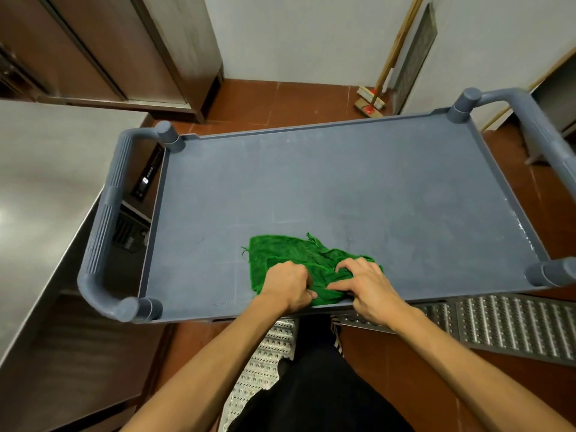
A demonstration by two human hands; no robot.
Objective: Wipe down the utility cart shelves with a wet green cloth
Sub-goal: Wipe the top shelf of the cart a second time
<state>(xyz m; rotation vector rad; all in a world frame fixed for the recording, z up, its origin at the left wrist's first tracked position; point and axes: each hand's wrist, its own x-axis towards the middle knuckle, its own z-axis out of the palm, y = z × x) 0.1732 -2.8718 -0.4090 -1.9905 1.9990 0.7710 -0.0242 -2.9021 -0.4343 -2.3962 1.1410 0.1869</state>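
Flanking cart (343, 182), green cloth (280, 251): counter (46, 182); broom (371, 102)

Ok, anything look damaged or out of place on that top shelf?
The green cloth is frayed, with loose threads at its left and far edges, and lies bunched where the left hand and right hand grip it. Whitish marks run along the right rim of the cart shelf. Nothing looks spilled or broken.

Light is even and rather dim; no source is seen. Soft glare is noted on the counter (40, 188), far left of the grip on the cloth (280, 254). A faint sheen is seen on the shelf (358, 182) beyond it. Frame edges are bowed; slight softness throughout.
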